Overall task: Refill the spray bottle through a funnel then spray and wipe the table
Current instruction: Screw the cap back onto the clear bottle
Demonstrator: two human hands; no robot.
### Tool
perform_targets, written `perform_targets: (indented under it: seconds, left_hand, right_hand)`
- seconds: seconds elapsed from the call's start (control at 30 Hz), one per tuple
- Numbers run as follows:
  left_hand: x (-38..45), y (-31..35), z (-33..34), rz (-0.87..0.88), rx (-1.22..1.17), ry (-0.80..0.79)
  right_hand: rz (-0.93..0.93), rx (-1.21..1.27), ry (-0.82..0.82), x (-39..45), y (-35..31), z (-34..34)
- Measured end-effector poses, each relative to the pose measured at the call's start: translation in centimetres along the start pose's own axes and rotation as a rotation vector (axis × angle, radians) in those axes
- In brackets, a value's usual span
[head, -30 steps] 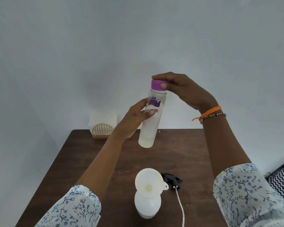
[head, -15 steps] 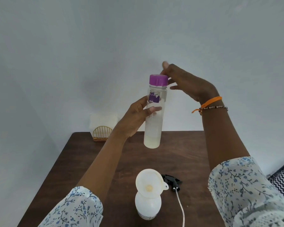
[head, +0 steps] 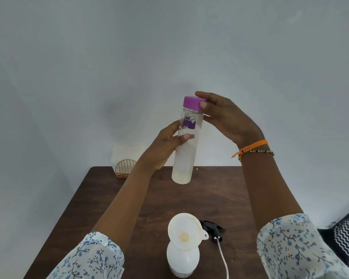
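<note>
The right hand (head: 228, 117), off the purple cap (head: 193, 103) half a second ago, closes on it again, regripping to unscrew; the left hand (head: 167, 147) clamps the clear bottle (head: 186, 150) upright. Pouring waits: directly below the bottle stands the spray bottle (head: 182, 260), funnel (head: 184, 231) seated, on the table (head: 220, 198).

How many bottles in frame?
2. A clear bottle with purple cap, held up by both hands; a white spray bottle under the funnel at the table's near edge.

I see the funnel (head: 184, 231) in the spray bottle (head: 182, 260) at the table's (head: 220, 194) six o'clock edge, trigger head (head: 214, 230) at its three o'clock, napkin holder (head: 125, 168) at eleven.
</note>
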State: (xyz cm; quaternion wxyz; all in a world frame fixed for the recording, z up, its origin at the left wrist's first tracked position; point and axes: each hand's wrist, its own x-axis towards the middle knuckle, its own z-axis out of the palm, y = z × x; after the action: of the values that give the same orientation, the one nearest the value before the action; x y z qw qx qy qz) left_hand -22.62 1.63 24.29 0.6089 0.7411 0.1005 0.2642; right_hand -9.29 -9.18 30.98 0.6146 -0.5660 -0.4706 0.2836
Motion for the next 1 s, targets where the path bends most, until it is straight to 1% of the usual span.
perform_targets:
  seconds: [0.03, 0.1, 0.17, 0.2, 0.27, 0.33, 0.37, 0.4, 0.53, 0.6, 0.7, 0.77, 0.8, 0.93, 1.0]
  left_hand:
    - [0.0, -0.1, 0.1, 0.000, 0.010, 0.010]
    - [-0.1, -0.3, 0.3, 0.016, 0.041, 0.023]
    - [-0.2, -0.4, 0.5, 0.024, 0.090, 0.032]
    - [-0.2, -0.5, 0.5, 0.024, 0.095, 0.038]
    - [-0.2, -0.5, 0.6, 0.022, 0.076, 0.050]
    - [-0.2, -0.4, 0.5, 0.014, 0.046, 0.054]
    - [-0.2, -0.4, 0.5, 0.015, 0.042, 0.055]
    - [-0.2, -0.3, 0.5, 0.017, 0.046, 0.054]
    - [-0.1, -0.3, 0.5, 0.009, 0.103, 0.041]
    - [-0.1, -0.4, 0.6, 0.008, 0.093, 0.041]
    - [-0.2, -0.3, 0.5, 0.010, 0.038, 0.046]
    - [-0.2, -0.4, 0.5, 0.008, 0.029, 0.044]
    - [-0.2, -0.4, 0.5, 0.007, 0.030, 0.048]
    - [-0.1, -0.3, 0.6, 0.018, 0.072, 0.051]
    - [0.0, -0.3, 0.7, 0.026, 0.077, 0.051]
  right_hand:
    - [-0.011, 0.009, 0.012, 0.0, 0.2, 0.2]
    - [-0.035, -0.076, 0.121, -0.1, 0.2, 0.9]
    - [-0.011, -0.129, 0.200, -0.2, 0.3, 1.4]
    - [0.012, -0.109, 0.194, -0.2, 0.3, 1.5]
    - [0.051, -0.021, 0.116, -0.4, 0.5, 1.2]
    - [0.047, 0.115, 0.035, -0.6, 0.6, 0.7]
    - [0.031, 0.152, 0.020, -0.6, 0.6, 0.5]
    - [0.020, 0.147, 0.034, -0.5, 0.6, 0.3]
    - [0.006, -0.052, 0.220, 0.2, 0.6, 1.2]
    - [0.038, -0.031, 0.210, 0.2, 0.7, 1.5]
    - [0.079, 0.114, 0.094, 0.1, 0.9, 1.3]
    - [0.075, 0.186, 0.066, -0.1, 0.9, 1.0]
    - [0.068, 0.182, 0.084, 0.0, 0.8, 1.0]
    - [0.055, -0.005, 0.236, 0.3, 0.5, 2.1]
    - [0.056, 0.013, 0.223, 0.3, 0.6, 2.3]
